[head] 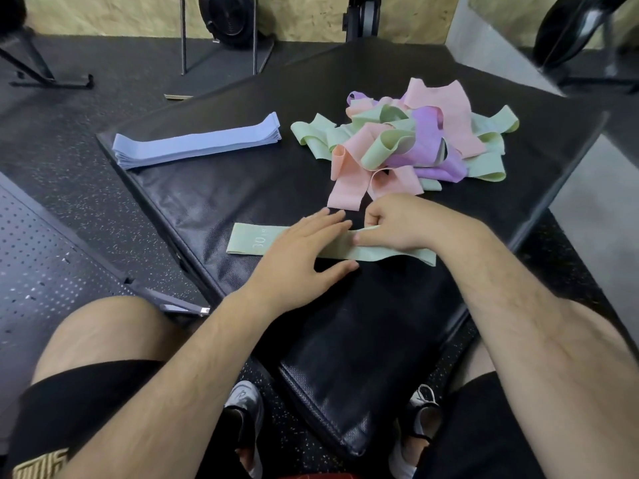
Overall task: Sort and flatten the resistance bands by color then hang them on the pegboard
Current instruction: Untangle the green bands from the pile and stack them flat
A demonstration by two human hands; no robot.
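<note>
Band stack (197,141) left of heap (415,133), single band (249,240) in front

Soft, even indoor light comes from above. The black mat (214,188) carries a dull sheen toward its left edge, with faint shadows. Wide-angle bending curves the picture's edges; the far wall (311,15) looks slightly soft.

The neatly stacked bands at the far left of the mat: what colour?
Pale blue-lavender stacked bands, clearest in the head view.
</note>
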